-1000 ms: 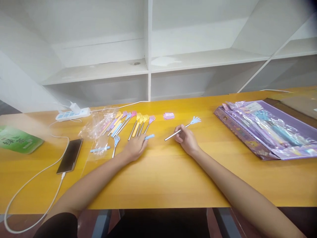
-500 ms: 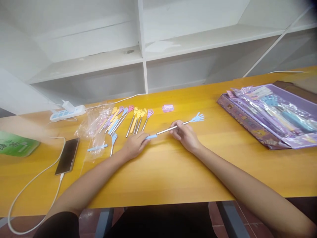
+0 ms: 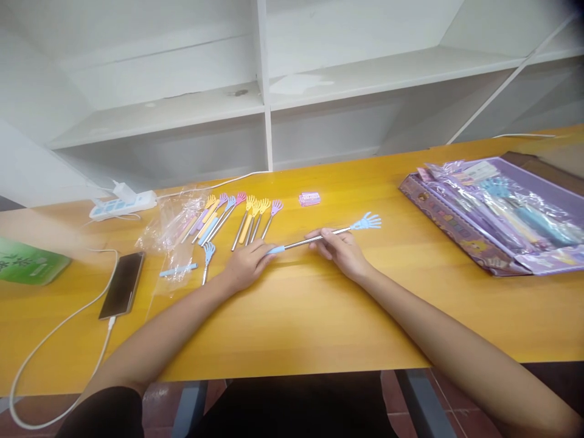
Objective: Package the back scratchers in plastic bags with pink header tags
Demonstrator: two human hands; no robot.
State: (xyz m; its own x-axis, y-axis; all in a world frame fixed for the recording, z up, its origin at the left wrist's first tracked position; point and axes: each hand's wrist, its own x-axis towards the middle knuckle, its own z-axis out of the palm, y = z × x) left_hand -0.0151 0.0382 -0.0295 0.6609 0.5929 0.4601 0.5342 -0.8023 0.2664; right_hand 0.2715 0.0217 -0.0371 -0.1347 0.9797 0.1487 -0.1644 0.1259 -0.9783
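Note:
A back scratcher with a blue claw head [image 3: 366, 221] and a silver rod is pinched partway along the rod by my right hand [image 3: 343, 250]. My left hand [image 3: 250, 265] is closed around a blue handle sleeve [image 3: 276, 249], most of it hidden in the fingers. The rod's lower end meets the sleeve's open end; whether it has gone inside, I cannot tell. Left of my left hand lie another blue back scratcher [image 3: 208, 258] and a loose blue sleeve [image 3: 177, 270]. Behind them, several back scratchers in yellow, purple, pink and blue lie in a row, including a purple one [image 3: 275, 210].
Clear plastic wrap [image 3: 171, 225] lies beside the row, near a power strip [image 3: 122, 205]. A phone [image 3: 122, 286] charges on a white cable at left, by a green package [image 3: 34, 263]. Small pink cards [image 3: 309, 198] lie at the back. An open purple box [image 3: 449, 228] holds bagged items at right.
The rod and the blue sleeve now line up more closely at their junction. The claw head has shifted slightly right and down; both hands keep their grip.

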